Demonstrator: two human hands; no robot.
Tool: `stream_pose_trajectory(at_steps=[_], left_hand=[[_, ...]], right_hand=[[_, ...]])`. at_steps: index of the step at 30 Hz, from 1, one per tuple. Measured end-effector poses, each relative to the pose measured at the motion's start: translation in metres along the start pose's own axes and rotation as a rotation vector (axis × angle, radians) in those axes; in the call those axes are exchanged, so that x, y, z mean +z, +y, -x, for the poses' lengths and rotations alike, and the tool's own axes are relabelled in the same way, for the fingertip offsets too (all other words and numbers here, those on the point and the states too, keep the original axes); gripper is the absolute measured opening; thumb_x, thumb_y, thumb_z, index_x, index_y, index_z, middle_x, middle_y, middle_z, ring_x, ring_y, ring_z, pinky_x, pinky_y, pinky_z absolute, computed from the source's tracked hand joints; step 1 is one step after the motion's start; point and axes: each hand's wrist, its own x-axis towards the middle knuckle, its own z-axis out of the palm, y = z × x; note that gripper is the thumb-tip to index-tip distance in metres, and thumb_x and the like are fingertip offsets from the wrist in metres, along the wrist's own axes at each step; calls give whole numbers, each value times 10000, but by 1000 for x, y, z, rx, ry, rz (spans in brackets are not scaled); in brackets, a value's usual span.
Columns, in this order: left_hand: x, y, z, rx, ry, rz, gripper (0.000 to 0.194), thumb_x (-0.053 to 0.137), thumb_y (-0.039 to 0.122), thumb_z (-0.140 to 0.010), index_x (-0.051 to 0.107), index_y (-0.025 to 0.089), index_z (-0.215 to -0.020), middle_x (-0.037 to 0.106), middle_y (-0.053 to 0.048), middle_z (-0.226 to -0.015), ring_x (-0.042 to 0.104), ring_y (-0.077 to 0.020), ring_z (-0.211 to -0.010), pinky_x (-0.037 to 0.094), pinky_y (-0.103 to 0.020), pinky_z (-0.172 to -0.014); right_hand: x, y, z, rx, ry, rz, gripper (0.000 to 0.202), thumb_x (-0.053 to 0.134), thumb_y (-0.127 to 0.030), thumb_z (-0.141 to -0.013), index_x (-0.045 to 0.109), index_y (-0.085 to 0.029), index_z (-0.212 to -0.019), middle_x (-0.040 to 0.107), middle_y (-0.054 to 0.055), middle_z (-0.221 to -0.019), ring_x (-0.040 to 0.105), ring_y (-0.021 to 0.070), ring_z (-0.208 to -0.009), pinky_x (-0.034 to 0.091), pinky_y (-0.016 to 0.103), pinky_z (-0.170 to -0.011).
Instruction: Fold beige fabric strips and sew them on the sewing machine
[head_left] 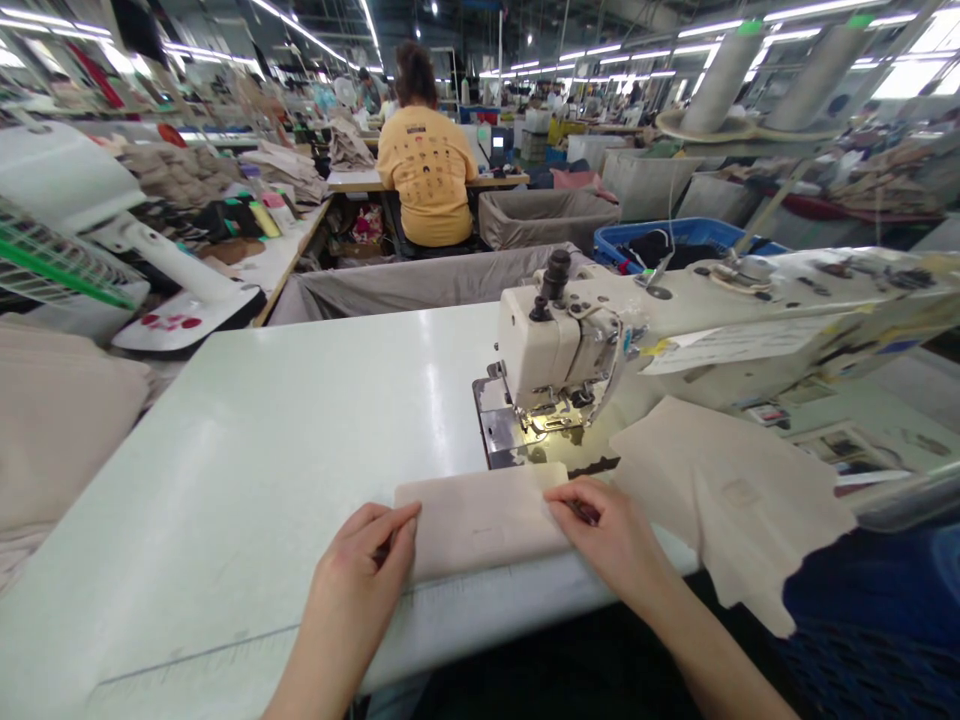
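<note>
**Beige cloth panel pinched at both ends, short of the needle**

Leftmost, a fabric stack sits beyond the edge of the pale table; whether those pieces are finished or waiting, I can't say. My left hand pinches the panel's left end between thumb and forefinger. The panel lies flat along the table's near edge, in front of the sewing machine; I judge it squared up, with no part under the needle yet, so any sewing at this pass is left to do. My right hand pinches the right end, near the metal plate. Further right, a loose cloth piece drapes over the edge, apart from my grip.

As for what's unclear: my left fingertips cover that end of the panel, and its underside is hidden. The short mark on its face could be stitching or a crease. Something dark beneath my right fingers may be only shadow. The machine's right end is cut off.
</note>
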Motion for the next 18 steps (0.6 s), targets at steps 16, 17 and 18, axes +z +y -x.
stream_pose_trajectory(at_steps=[16,17,18], left_hand=[[10,-1,9,228,70,-382,348,423,334,-976,732,174,-999,670,-104,-969,644,-240,-803,579,-390,-743],[9,-2,8,298,91,-447,326,434,303,-973,730,170,-1003,671,-127,-1069,638,-274,-904,577,-428,-806],[8,-4,6,381,106,-498,301,447,266,-967,728,165,-1002,657,-143,-1173,616,-308,-1020,566,-461,-874]], right_hand=[[-12,-7,-2,-158,-86,380,170,585,-234,-911,754,-237,-897,656,23,-831,655,197,-758,503,295,-688],[-15,-5,-1,-232,-86,452,158,597,-204,-907,750,-239,-910,650,30,-865,654,198,-773,506,296,-696],[-18,-3,-1,-312,-85,516,153,607,-175,-903,745,-238,-922,650,41,-918,656,203,-803,510,299,-707]])
